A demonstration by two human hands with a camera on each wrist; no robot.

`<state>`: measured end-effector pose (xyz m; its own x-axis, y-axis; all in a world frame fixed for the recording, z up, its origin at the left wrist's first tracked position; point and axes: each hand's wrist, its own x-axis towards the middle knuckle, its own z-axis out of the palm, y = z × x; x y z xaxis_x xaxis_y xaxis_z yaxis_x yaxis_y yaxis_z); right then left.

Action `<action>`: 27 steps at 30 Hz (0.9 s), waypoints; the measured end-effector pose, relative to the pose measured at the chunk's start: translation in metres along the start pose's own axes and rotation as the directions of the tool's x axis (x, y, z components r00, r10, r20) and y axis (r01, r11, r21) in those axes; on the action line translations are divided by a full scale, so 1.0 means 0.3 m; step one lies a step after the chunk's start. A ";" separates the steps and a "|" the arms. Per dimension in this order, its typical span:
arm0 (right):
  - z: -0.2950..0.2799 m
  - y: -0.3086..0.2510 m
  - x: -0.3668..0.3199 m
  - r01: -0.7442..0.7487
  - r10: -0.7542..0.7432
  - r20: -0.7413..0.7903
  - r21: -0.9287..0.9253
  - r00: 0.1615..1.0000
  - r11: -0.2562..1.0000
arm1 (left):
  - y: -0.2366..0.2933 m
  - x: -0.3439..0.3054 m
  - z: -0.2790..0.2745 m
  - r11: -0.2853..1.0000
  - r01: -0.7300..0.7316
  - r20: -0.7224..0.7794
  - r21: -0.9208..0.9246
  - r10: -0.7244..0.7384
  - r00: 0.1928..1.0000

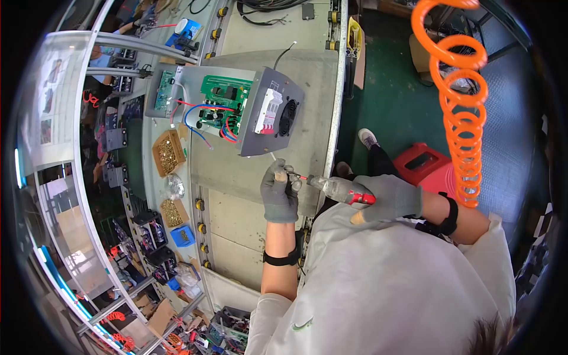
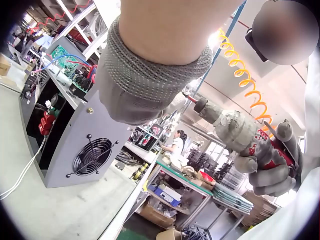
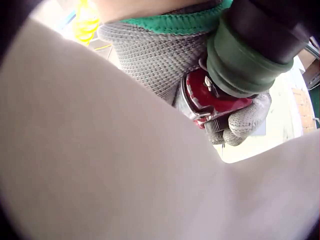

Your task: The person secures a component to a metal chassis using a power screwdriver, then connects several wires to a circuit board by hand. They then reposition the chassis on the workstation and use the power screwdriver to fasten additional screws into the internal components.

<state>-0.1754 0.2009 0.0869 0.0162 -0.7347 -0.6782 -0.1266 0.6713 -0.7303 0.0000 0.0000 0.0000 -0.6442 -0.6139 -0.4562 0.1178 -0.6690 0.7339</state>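
Note:
My right hand [image 1: 390, 198], in a grey glove, grips a red power screwdriver [image 2: 235, 132] whose nose is wrapped in worn pale tape. Its red body [image 3: 210, 97] shows between the gloved fingers in the right wrist view. The driver points at my left hand [image 1: 279, 192], also gloved, whose curled fingers close about the tip of the driver bit [image 1: 300, 176]. What else those fingers hold is hidden. Just beyond the left hand stands a grey metal housing [image 1: 260, 112] with a fan [image 2: 92, 156], a white breaker [image 1: 270, 111] and a green circuit board [image 1: 222, 94].
The housing rests on a grey workbench [image 1: 231, 171]. Boxes of small fasteners [image 1: 168, 154] and a blue tray [image 1: 182, 236] line its far side. An orange coiled hose [image 1: 464, 112] hangs at the right, above a red plastic object [image 1: 420, 165] on the floor.

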 end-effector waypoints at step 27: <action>0.041 0.062 0.027 0.096 -0.096 -0.006 0.172 0.995 0.980 | -0.023 -0.023 0.018 0.995 -0.095 0.028 -0.032 0.096 0.995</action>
<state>-0.1653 0.2086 0.0667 0.0219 -0.7966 -0.6041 0.0484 0.6044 -0.7952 -0.0003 0.0111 0.0009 -0.6509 -0.6632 -0.3694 0.2024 -0.6206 0.7576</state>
